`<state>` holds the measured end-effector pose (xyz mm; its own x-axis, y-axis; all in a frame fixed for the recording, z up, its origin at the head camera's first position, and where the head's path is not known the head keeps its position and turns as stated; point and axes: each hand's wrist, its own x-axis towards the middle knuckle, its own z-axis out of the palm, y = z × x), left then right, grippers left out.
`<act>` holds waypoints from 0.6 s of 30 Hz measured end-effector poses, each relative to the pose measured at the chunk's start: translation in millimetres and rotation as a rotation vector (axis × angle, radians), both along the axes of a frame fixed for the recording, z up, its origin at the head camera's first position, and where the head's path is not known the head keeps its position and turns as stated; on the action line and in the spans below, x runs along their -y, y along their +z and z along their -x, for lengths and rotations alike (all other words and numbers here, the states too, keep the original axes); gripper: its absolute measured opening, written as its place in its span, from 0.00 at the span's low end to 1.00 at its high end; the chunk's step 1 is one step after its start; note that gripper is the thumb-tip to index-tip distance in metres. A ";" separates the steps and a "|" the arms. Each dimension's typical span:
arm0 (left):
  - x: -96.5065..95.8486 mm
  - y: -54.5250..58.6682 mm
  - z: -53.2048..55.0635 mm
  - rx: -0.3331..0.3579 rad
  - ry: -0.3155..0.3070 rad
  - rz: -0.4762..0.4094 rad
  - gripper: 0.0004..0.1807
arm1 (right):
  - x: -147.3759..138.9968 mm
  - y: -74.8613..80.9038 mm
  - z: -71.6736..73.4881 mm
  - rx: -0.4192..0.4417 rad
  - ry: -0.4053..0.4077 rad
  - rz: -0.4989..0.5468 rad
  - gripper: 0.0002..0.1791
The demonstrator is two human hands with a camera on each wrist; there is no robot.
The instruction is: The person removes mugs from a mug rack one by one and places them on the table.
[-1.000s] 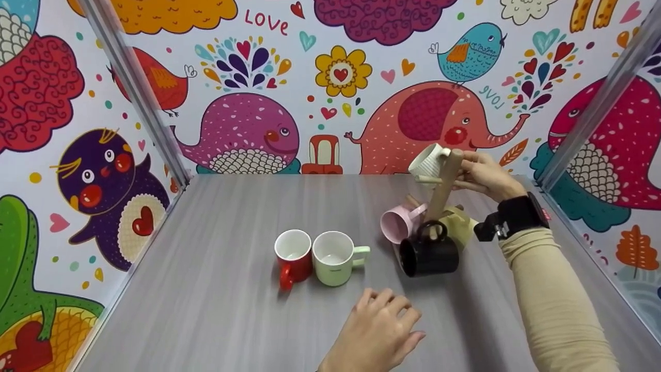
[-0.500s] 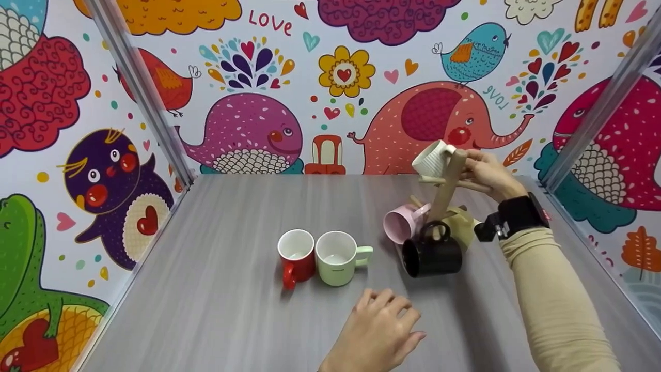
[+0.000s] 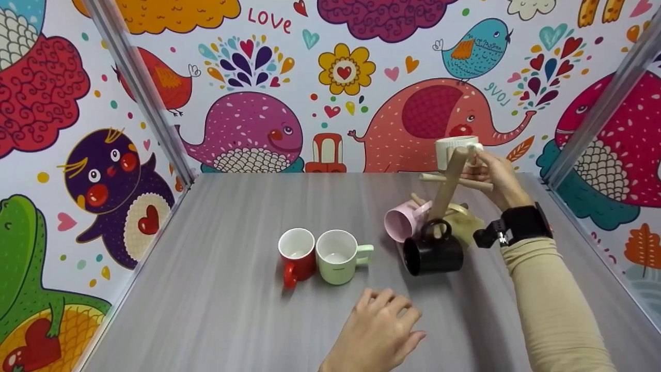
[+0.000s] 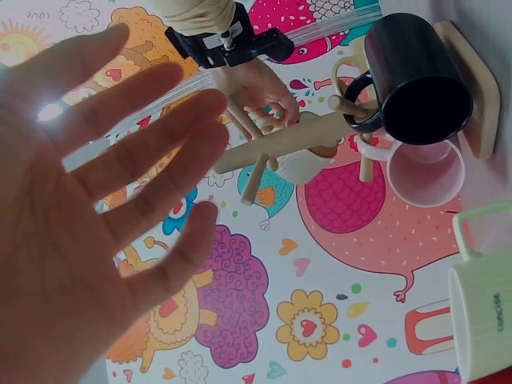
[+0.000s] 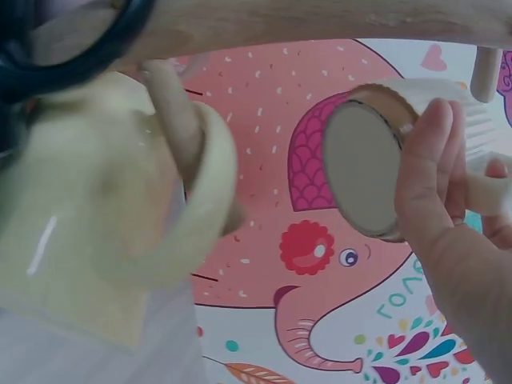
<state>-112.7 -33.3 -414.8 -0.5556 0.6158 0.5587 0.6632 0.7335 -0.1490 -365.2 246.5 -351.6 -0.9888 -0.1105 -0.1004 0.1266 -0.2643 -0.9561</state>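
Note:
A white ribbed mug (image 3: 445, 153) is up behind the top of a wooden mug tree (image 3: 445, 188). My right hand (image 3: 500, 178) holds it by the handle, and its rim faces up. From the right wrist view, the mug's flat base (image 5: 362, 170) and my fingers (image 5: 432, 152) at its handle show. Two upper pegs of the tree carry nothing. Lower down hang a pink mug (image 3: 398, 225), a black mug (image 3: 436, 257) and a pale yellow mug (image 3: 466, 229). My left hand (image 3: 379, 330) is near the front, holding nothing, its fingers spread in the left wrist view.
Left of the tree, a red mug (image 3: 298, 258) and a light green mug (image 3: 335, 264) stand upright side by side on the grey table (image 3: 217, 268). Printed panels (image 3: 248, 129) with metal corner posts enclose the back and sides.
The white mug has turned from a tilt toward upright and shifted a little right, away from the upper peg. My right hand moved with it; my left hand has stayed put.

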 end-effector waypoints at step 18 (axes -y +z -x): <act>0.7 1.4 -4.5 -0.034 0.016 0.009 0.12 | -9.5 -37.7 -22.5 0.010 -0.105 0.194 0.26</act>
